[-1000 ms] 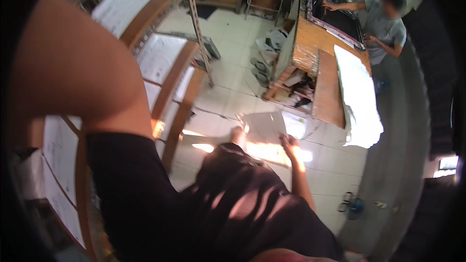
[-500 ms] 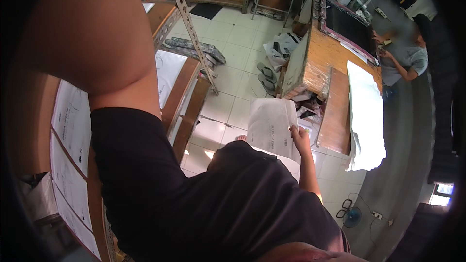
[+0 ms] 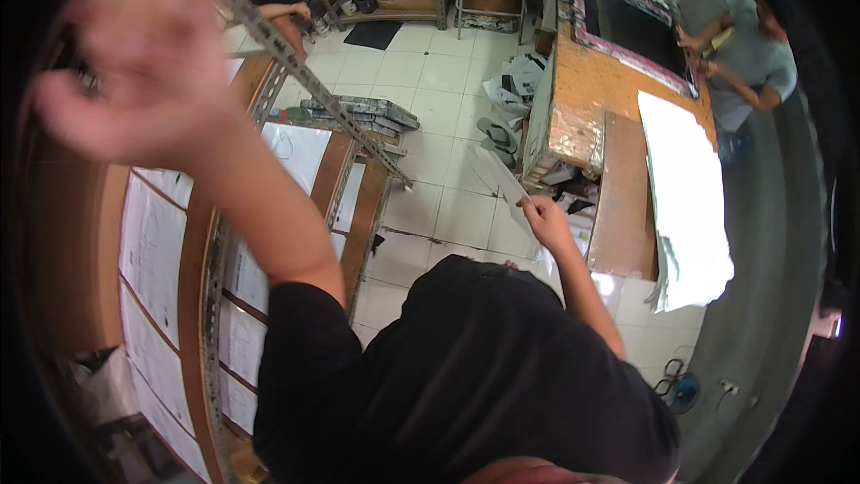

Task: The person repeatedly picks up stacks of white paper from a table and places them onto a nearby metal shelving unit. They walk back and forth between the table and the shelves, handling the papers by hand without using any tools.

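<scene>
My left hand point(image 3: 148, 81) is raised at the upper left, close to the camera and blurred. Its thumb stands apart from the fingers, and nothing shows between them. Behind and below it is a rack point(image 3: 199, 296) with sheets of paper point(image 3: 154, 251) lying on its wooden shelves. Lower down at the centre right, my right hand point(image 3: 548, 224) is closed on the edge of a thin paper sheet point(image 3: 507, 177). The sheet is tilted nearly edge-on, so its printed face is hardly visible.
A slanting perforated metal post point(image 3: 313, 90) stands beside the rack. At right is a wooden worktable point(image 3: 587, 81) with a framed screen point(image 3: 632, 31) and a large white sheet point(image 3: 685, 197). A co-worker point(image 3: 752, 54) stands behind it. Slippers point(image 3: 497, 139) lie on the tiled floor.
My left arm has drawn back, bringing the hand into view at the upper left. The sheet in my right hand has turned from nearly face-on to edge-on. The view has shifted.
</scene>
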Motion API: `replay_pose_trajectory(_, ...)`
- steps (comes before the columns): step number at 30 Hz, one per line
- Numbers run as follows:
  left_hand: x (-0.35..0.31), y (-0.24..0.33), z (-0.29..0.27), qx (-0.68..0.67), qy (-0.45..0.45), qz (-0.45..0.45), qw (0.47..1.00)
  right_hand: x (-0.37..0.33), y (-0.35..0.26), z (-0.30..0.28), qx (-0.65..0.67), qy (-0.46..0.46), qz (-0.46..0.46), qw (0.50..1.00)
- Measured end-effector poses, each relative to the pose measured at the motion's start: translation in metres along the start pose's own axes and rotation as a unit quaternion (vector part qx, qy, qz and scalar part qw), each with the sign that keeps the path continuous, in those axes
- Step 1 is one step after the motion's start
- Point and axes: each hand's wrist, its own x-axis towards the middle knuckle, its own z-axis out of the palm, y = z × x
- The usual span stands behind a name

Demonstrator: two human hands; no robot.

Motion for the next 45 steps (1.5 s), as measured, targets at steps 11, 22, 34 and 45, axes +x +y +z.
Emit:
replay_pose_trajectory(11,-0.382,-0.200,-0.007,0.166,-0.002,-0.737,0.655,0.001,0.002,-0.051,-0.093,-0.054,-0.158,0.982)
replay_pose_trajectory(22,-0.429,-0.240,0.034,0.169,0.306,-0.670,0.655,-0.028,0.034,-0.067,-0.216,-0.033,-0.245,0.944)
replay_pose_trajectory(34,-0.415,-0.263,0.074,0.149,0.322,-0.589,0.726,-0.033,0.045,-0.101,-0.127,-0.003,-0.302,0.945)
replay_pose_trajectory(45,-0.416,-0.272,0.085,0.244,0.281,-0.513,0.773,-0.040,0.040,-0.135,0.022,-0.064,-0.321,0.945)
